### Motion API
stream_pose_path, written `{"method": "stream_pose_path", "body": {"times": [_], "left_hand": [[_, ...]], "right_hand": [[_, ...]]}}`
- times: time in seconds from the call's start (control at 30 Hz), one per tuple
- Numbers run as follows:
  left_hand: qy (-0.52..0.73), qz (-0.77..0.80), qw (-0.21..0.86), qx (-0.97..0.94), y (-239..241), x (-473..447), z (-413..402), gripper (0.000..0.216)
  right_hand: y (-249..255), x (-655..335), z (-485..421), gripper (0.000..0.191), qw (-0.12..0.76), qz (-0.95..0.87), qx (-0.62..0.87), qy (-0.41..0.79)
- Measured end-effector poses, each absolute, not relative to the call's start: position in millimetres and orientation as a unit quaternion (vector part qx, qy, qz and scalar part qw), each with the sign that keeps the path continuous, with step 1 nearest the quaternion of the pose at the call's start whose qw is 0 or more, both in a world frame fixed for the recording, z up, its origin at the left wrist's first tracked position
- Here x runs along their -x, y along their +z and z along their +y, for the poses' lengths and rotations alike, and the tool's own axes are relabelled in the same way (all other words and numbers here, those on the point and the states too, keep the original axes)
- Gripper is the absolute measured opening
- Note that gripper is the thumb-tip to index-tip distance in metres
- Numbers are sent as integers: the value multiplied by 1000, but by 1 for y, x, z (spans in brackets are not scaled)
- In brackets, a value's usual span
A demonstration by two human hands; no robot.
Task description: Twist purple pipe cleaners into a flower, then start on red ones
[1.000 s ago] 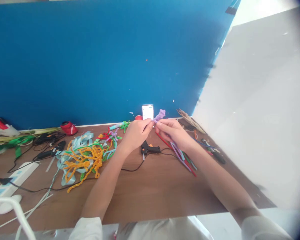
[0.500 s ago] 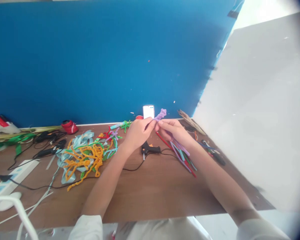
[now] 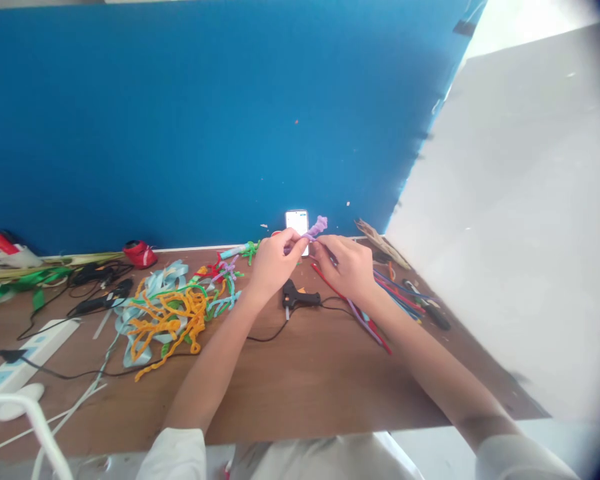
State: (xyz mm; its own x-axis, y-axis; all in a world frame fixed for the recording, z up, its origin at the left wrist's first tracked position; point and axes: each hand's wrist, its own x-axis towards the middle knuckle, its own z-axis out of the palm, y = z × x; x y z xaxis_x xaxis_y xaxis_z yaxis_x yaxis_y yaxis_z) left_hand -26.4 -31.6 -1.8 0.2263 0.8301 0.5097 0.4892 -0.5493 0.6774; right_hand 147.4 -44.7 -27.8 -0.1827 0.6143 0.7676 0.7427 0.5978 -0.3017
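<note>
Between my hands is a purple pipe cleaner [image 3: 319, 227], its upper end twisted into a thick fuzzy coil that points up and to the right. My left hand [image 3: 276, 264] is closed, thumb and fingers pinching the lower part of the coil. My right hand [image 3: 349, 265] pinches the same pipe cleaner just to the right, back of the hand up; its fingertips are partly hidden. Under my right wrist lie loose red and purple pipe cleaners [image 3: 365, 321]. A black glue gun [image 3: 301, 298] rests on the table below the hands. Behind them a lit phone [image 3: 297, 221] stands upright.
Left of my forearm lies a tangle of orange pipe cleaners [image 3: 180, 317] and pale blue ribbon [image 3: 126, 325]. A white power strip [image 3: 45, 340] with cords is farther left. Blue and red pipe cleaners [image 3: 405, 298] lie at right, beside dark-handled tool [image 3: 437, 315]. A blue panel [image 3: 205, 120] stands behind.
The purple coil has shifted slightly left. My right hand has rolled over so its back faces up, and its wrist has moved, showing blue pipe cleaners to its right.
</note>
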Motion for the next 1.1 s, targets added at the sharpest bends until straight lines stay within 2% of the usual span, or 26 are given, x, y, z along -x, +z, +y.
{"method": "stream_pose_path", "body": {"times": [0.07, 0.2, 0.27, 0.33, 0.47, 0.53, 0.6, 0.67, 0.77, 0.83, 0.87, 0.93, 1.03, 1.1], "left_hand": [[458, 439, 175, -753, -2, 27, -31, 28], [496, 440, 206, -720, -5, 26, -29, 31], [509, 441, 225, -704, -7, 25, -28, 34], [510, 444, 235, -698, -10, 23, -27, 36], [482, 453, 222, -716, -11, 20, -27, 36], [477, 452, 208, -724, -10, 20, -27, 36], [480, 446, 199, -729, -9, 20, -27, 33], [485, 430, 209, -732, -9, 20, -27, 29], [494, 375, 308, -721, -11, 17, -27, 27], [490, 339, 368, -713, -14, 15, -27, 28], [487, 334, 370, -717, -14, 14, -27, 29], [478, 350, 326, -737, -15, 14, -27, 27], [457, 385, 253, -761, -14, 15, -29, 26], [438, 391, 232, -775, -12, 17, -30, 28]], "right_hand": [[-24, -145, -47, 27, 488, -758, 431, 47], [-19, -138, -49, 31, 495, -684, 352, 402], [-20, -135, -50, 32, 487, -667, 320, 465], [-23, -134, -50, 30, 495, -699, 342, 387], [-31, -133, -49, 25, 481, -756, 431, 106], [-33, -133, -49, 27, 469, -760, 447, 55], [-32, -134, -48, 26, 467, -757, 454, 45], [-29, -136, -47, 23, 486, -745, 449, 83], [-21, -139, -45, 23, 543, -674, 407, 291], [-17, -141, -44, 28, 545, -609, 379, 435], [-17, -142, -43, 30, 539, -595, 377, 462], [-18, -143, -43, 29, 554, -619, 406, 381], [-21, -143, -44, 23, 565, -678, 444, 153], [-20, -144, -44, 21, 556, -690, 441, 142]]}}
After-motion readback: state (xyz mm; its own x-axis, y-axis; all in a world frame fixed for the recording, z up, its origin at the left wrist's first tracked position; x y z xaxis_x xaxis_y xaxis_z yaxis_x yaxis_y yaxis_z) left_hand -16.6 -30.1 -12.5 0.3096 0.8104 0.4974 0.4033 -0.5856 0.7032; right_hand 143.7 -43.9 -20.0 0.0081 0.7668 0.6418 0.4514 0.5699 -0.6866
